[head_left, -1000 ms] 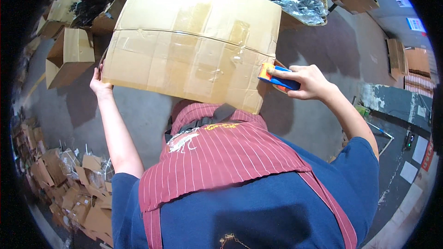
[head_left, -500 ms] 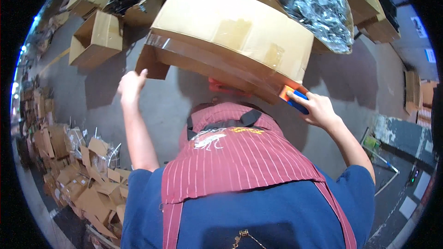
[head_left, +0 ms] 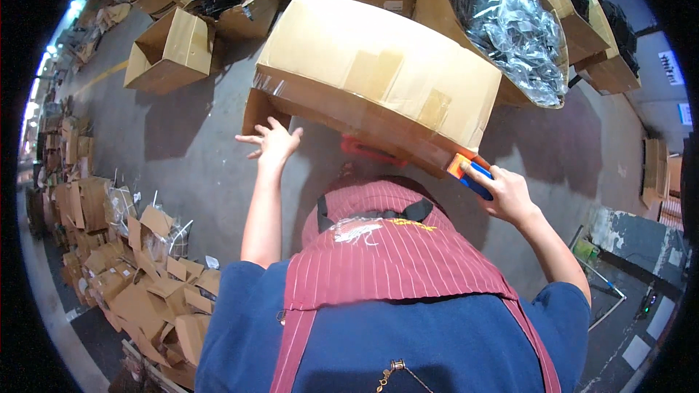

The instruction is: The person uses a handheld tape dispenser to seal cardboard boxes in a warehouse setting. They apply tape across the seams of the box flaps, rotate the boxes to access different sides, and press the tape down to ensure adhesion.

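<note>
A large cardboard box (head_left: 378, 65) is in front of me, its near lower side open and flaps hanging down. Tan tape patches cross its wall, and something shiny and clear runs along the left part of its lower edge. My left hand (head_left: 275, 143) is open with fingers spread, just at the box's left flap (head_left: 256, 112); whether it touches the flap I cannot tell. My right hand (head_left: 504, 191) is closed around a blue-and-orange handheld tool (head_left: 477, 180), whose orange end is against the box's lower right corner. Its exact kind is unclear.
A red plastic object (head_left: 371, 150) lies partly under the box. Beyond stand an open carton (head_left: 166, 54), a carton of black items (head_left: 237, 0) and one heaped with clear plastic wrap (head_left: 513, 25). Flattened cardboard (head_left: 149, 298) piles up at left. A pole (head_left: 608, 309) lies at right.
My left hand has moved right and up to the box's left flap, its fingers spreading. The right hand still holds the tool at the right corner. The whole view has shifted slightly.
</note>
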`<state>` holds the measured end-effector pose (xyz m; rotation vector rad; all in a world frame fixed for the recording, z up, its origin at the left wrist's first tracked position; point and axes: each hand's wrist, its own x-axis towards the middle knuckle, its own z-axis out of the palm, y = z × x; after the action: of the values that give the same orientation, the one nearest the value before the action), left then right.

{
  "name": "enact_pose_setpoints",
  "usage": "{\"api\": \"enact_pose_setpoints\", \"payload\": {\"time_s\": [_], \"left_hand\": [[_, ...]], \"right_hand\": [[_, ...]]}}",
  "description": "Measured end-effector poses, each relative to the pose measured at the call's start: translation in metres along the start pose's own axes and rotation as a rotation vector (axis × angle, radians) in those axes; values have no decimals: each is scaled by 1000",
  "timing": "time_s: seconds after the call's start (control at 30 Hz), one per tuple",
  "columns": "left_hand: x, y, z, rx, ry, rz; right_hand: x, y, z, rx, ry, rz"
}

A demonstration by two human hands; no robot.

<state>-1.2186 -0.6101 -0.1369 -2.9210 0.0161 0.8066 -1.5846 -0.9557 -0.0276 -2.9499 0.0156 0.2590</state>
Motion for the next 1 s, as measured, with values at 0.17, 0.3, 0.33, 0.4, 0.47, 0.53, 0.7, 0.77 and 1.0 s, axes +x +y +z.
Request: {"api": "enact_pose_setpoints", "payload": {"time_s": [0.17,0.3,0.33,0.4,0.47,0.53,0.7,0.77,1.0], "left_hand": [[43,20,143,-840,-367,187],[-22,84,206,-1751,-1035,82],[-44,99,210,-1823,-1126,97],[-85,110,222,-1912,-1229,146],[-120,108,217,-1957,-1221,234],[-163,95,170,-2009,-1092,207],[-191,69,126,-1999,-851,174],[-201,65,115,-2014,-810,141],[-211,60,89,-1991,-789,159]], "right_hand": [[3,-1,-2,29,-67,-5],[4,5,-1,42,-108,-29],[6,5,-3,52,-137,-21],[5,6,-7,82,-183,-12],[2,9,-12,109,-219,-4],[-2,8,-23,156,-231,17],[-4,11,-53,183,-174,-34],[-3,7,-70,116,-188,-26],[-3,-2,-93,107,-237,12]]}}
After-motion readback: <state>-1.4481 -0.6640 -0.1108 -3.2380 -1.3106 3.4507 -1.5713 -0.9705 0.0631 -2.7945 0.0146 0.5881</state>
